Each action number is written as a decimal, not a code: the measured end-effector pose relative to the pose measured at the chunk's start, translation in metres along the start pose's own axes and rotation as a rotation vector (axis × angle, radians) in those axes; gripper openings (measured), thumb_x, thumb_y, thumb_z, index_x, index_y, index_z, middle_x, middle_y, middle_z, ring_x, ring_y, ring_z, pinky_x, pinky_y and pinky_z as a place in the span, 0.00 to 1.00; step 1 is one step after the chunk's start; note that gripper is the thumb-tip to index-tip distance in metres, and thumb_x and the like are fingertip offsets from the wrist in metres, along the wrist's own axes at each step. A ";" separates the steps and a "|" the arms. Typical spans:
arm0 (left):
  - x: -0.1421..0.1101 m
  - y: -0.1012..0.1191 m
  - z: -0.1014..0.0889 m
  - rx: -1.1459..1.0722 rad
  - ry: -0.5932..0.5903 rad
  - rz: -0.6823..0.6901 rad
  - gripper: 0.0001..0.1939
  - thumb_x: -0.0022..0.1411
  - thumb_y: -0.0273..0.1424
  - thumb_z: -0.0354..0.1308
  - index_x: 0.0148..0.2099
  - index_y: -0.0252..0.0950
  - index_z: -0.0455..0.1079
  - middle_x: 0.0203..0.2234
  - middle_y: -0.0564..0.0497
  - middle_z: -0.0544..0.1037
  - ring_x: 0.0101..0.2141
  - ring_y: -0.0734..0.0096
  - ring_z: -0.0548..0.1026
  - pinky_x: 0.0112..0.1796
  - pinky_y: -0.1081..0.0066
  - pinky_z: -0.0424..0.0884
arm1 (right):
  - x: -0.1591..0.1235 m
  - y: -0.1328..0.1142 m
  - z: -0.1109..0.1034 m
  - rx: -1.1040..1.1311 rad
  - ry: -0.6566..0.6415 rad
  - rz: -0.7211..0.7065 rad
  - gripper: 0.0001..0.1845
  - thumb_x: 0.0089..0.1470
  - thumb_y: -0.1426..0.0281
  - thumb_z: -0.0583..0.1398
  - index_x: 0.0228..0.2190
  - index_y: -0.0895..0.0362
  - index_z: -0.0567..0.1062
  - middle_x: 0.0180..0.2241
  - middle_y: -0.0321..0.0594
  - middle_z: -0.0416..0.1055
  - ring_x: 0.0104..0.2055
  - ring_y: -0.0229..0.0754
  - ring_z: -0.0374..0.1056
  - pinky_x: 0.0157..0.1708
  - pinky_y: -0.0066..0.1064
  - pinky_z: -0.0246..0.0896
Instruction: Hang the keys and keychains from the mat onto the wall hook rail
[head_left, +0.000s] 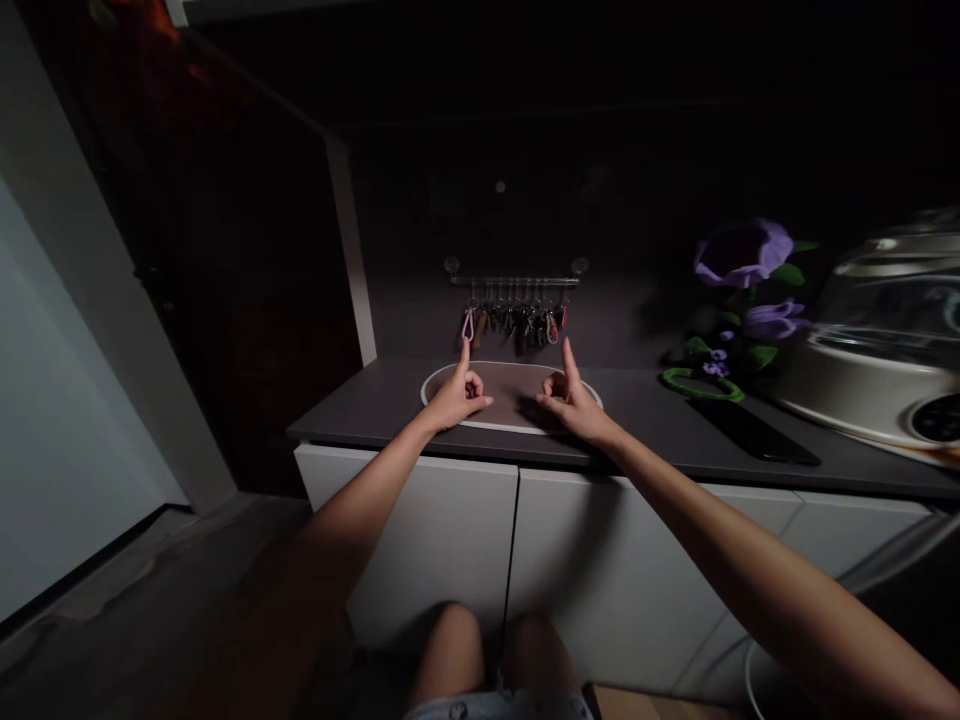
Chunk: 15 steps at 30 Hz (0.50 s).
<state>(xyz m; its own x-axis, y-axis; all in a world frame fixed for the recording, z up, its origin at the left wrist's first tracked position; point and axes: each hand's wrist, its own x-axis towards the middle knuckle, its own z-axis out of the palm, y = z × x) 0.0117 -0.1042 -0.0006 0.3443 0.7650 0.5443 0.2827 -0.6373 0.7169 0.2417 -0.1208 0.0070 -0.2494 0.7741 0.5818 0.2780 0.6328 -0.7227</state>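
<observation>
My left hand (457,393) is held up over the left part of an oval mat (514,378) with a pale rim. Its index finger points up, the thumb stretches inward and the other fingers curl; nothing is in it. Mirroring it over the mat's right part, my right hand (574,398) has the index finger raised and the thumb out, also without anything in it. Behind both hands, several keys (517,320) hang from a clear wall rail (514,281), among them a pink loop (469,324) near my left fingertip.
On the dark countertop (637,420) to the right are purple flowers (750,255), a green ring (701,386), a flat black object (754,430) and a large cream appliance (862,375) with a clear upper part. White cabinet doors (420,530) are below, close to my knees. A dark door (247,300) stands at left.
</observation>
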 end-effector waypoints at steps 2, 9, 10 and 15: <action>0.009 -0.005 -0.006 0.001 0.027 -0.013 0.53 0.50 0.30 0.59 0.64 0.40 0.22 0.27 0.57 0.68 0.26 0.81 0.65 0.32 0.77 0.63 | 0.008 0.000 -0.005 -0.014 0.001 0.013 0.47 0.44 0.65 0.60 0.60 0.51 0.41 0.27 0.33 0.66 0.27 0.35 0.61 0.33 0.30 0.61; 0.081 -0.029 -0.036 0.183 0.351 -0.243 0.45 0.43 0.42 0.63 0.61 0.33 0.51 0.49 0.40 0.65 0.47 0.63 0.66 0.46 0.67 0.61 | 0.076 0.015 -0.047 -0.145 0.328 0.232 0.42 0.42 0.52 0.60 0.55 0.58 0.59 0.48 0.50 0.65 0.48 0.46 0.62 0.48 0.37 0.57; 0.093 -0.031 -0.040 0.199 0.372 -0.274 0.45 0.42 0.43 0.64 0.59 0.32 0.53 0.52 0.37 0.62 0.51 0.59 0.63 0.48 0.66 0.60 | 0.089 0.021 -0.054 -0.153 0.390 0.284 0.44 0.40 0.50 0.60 0.55 0.60 0.58 0.51 0.53 0.62 0.51 0.48 0.60 0.50 0.37 0.56; 0.148 -0.048 -0.046 0.174 0.419 -0.315 0.38 0.38 0.41 0.67 0.51 0.31 0.62 0.53 0.35 0.62 0.53 0.55 0.62 0.48 0.65 0.60 | 0.143 0.055 -0.076 -0.088 0.467 0.452 0.45 0.37 0.47 0.60 0.53 0.60 0.60 0.54 0.54 0.58 0.53 0.50 0.58 0.48 0.36 0.58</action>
<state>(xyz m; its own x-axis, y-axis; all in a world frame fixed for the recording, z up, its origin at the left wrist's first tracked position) 0.0084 0.0441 0.0659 -0.1563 0.8700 0.4676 0.4708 -0.3505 0.8096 0.2924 0.0263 0.0787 0.3331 0.8783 0.3429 0.3413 0.2267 -0.9122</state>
